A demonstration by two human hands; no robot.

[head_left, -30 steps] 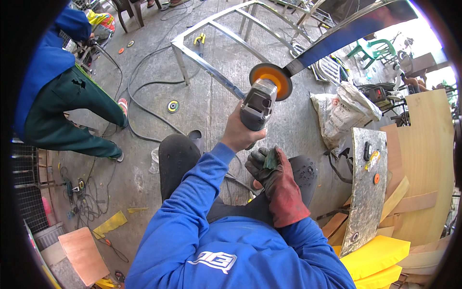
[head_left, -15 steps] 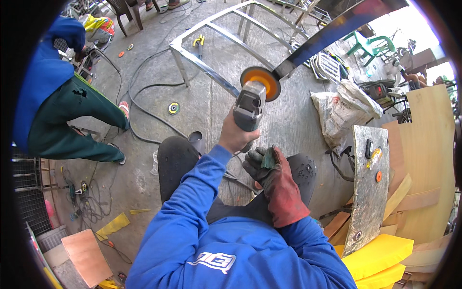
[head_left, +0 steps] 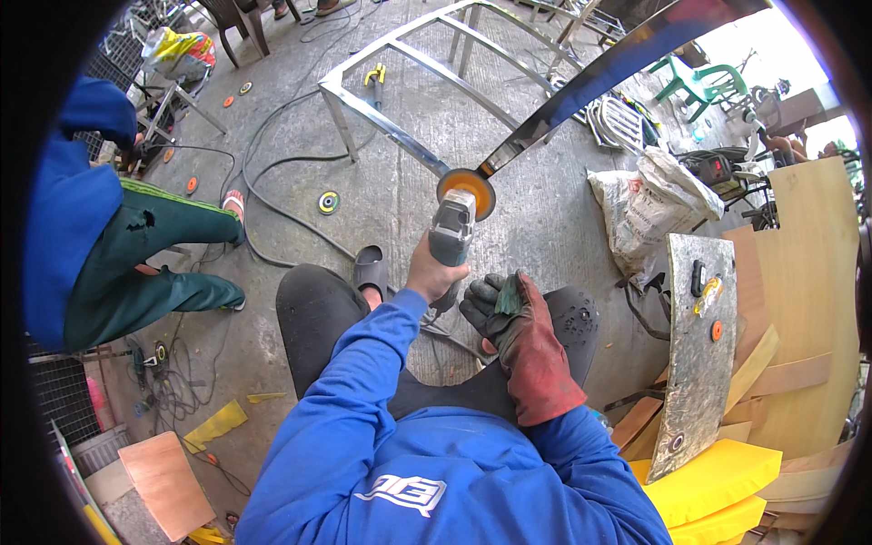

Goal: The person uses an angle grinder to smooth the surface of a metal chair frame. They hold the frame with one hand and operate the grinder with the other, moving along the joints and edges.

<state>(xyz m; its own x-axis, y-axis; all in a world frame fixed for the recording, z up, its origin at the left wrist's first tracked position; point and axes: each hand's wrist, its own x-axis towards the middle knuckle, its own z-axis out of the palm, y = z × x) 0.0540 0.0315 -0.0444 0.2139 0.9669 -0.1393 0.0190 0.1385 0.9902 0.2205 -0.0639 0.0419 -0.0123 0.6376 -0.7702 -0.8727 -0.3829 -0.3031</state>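
From the head view, looking down, your left hand (head_left: 434, 271) is bare and wrapped tight around the grey body of the angle grinder (head_left: 451, 232), fingers closed on it, with the orange disc (head_left: 467, 189) at the far end meeting the lower end of a long polished metal strip (head_left: 590, 86) that runs up and to the right across the picture. Your right hand (head_left: 505, 307) wears a dark glove with a red cuff; it sits just beside the grinder's tail, over your right knee, and is folded around a small greenish thing (too crumpled in the glove to tell what it is). The strip already shines like a mirror along most of the length you can see, so the surface work looks well advanced, and only the end at the disc seems to be in hand; whether sparks or dust are coming off cannot be made out. Beyond the disc stands a steel frame (head_left: 409, 82) on the concrete floor (head_left: 536, 227), with black cable (head_left: 272, 173) looping past spare discs. To your left a person in a blue top and green trousers (head_left: 136, 263) crouches, well apart from your hands.
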